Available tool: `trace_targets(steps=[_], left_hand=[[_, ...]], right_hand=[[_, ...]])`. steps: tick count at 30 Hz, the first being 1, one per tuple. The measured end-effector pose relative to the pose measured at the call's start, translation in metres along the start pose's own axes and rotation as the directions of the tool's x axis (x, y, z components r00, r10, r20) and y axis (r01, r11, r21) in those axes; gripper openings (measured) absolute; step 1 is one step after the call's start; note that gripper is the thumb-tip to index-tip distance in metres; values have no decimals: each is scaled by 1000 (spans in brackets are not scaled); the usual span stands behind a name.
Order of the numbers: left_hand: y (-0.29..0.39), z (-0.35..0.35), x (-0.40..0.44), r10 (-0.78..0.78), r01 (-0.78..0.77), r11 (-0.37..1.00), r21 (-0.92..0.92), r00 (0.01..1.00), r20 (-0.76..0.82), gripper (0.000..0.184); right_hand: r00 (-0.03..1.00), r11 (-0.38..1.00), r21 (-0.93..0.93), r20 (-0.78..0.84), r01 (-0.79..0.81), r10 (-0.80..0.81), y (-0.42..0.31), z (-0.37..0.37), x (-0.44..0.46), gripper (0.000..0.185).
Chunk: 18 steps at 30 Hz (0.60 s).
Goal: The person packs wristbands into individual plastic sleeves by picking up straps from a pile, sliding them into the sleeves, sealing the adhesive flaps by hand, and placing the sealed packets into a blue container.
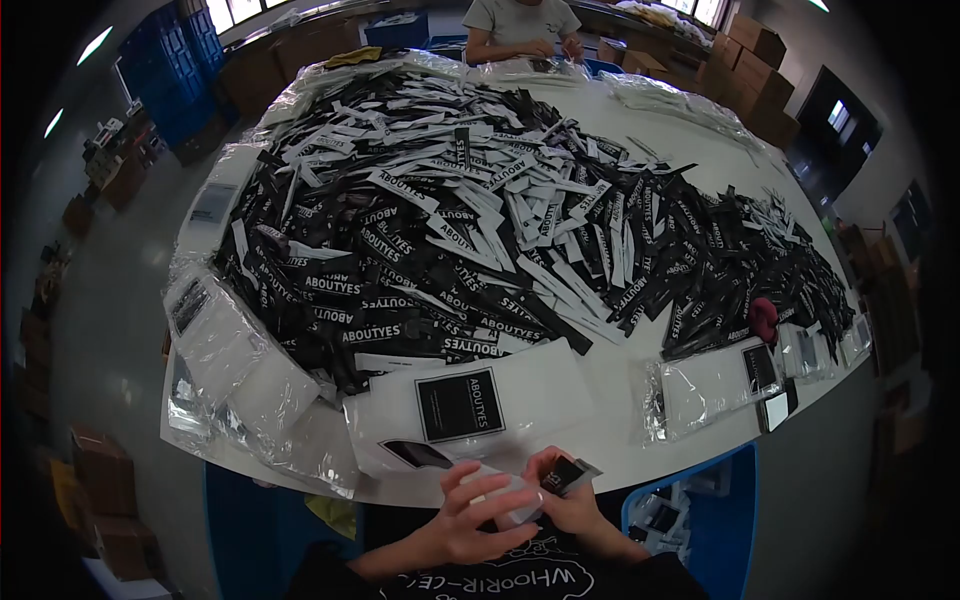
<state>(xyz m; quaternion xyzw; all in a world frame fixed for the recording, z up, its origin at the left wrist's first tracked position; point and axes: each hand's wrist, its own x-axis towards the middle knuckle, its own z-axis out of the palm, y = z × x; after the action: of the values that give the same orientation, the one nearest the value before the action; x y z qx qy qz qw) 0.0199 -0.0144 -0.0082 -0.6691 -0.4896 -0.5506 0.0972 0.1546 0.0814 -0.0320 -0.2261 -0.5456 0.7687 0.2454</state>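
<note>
Close to my body at the table's front edge, my left hand (462, 530) is closed around a small whitish, translucent item (518, 498), whose exact kind I cannot make out. My right hand (578, 512) pinches a small black packet (565, 476) with pale lettering, right beside that item. The two hands almost touch. Just beyond them lies a large white plastic bag (540, 385) with a black square "ABOUTYES" label (460, 404). A broad heap of black and white printed packets (400, 240) covers much of the table behind it.
Clear plastic packs (235, 340) line the left edge; another labelled pack (710, 388) lies at right near a dark red item (763, 318). Blue bins stand below the table at left (245, 540) and right (738, 520). Across the table, a person (520, 25) works with both hands.
</note>
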Motion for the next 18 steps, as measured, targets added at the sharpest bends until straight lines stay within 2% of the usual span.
trace_targets(steps=[1,2,3,4,5,7,8,9,11,12,13,14,15,16,17,18], left_hand=[[-2,-2,7,1,-1,1000,1,1000,-4,21],[-7,-6,16,-46,58,996,-64,982,181,25],[-9,-8,23,-77,127,985,-116,929,362,28],[-5,-8,29,-189,261,958,-119,887,422,36],[-4,-3,29,-184,255,960,-118,888,421,36],[-2,11,19,-311,319,946,52,854,417,45],[-5,16,11,-353,364,930,48,849,393,55],[-9,19,4,-351,363,930,47,849,395,55],[-15,20,-6,-460,483,874,-50,857,234,53],[-16,17,-6,-461,484,873,-52,856,235,53],[-19,14,-5,-478,498,866,-30,845,238,54],[-21,13,-4,-495,512,859,-8,835,239,55],[-22,12,-4,-496,512,859,-8,836,235,55],[-21,11,-4,-499,515,857,19,820,281,55],[-21,11,-4,-503,518,854,46,800,328,56],[-20,12,-4,-505,521,852,45,798,328,56]], right_hand=[[1000,1000,-8,14,-13,13,-9,6,-3,19],[1000,1000,-11,14,-12,12,-7,4,-3,19],[997,995,93,-50,-46,51,-2,2,-4,19],[990,978,198,-110,-70,93,1,0,-4,19],[990,985,164,-127,-44,65,-1,-4,-4,18],[982,990,142,-190,15,13,5,-5,-9,17],[967,991,116,-252,67,-35,7,-6,-12,16],[951,985,165,-308,51,3,2,-7,-15,16],[899,919,118,-284,377,-333,16,-24,-9,16],[864,889,47,-265,456,-429,14,-32,-4,15],[864,889,46,-264,455,-428,14,-43,-2,15],[861,860,-262,-152,438,-485,14,-56,0,14],[863,733,-542,-26,412,-504,13,-61,2,13],[881,802,-524,-183,289,-437,10,-54,-1,7],[882,801,-525,-181,287,-435,9,-50,-3,7],[868,867,-451,-322,211,-378,9,-47,-6,5]])
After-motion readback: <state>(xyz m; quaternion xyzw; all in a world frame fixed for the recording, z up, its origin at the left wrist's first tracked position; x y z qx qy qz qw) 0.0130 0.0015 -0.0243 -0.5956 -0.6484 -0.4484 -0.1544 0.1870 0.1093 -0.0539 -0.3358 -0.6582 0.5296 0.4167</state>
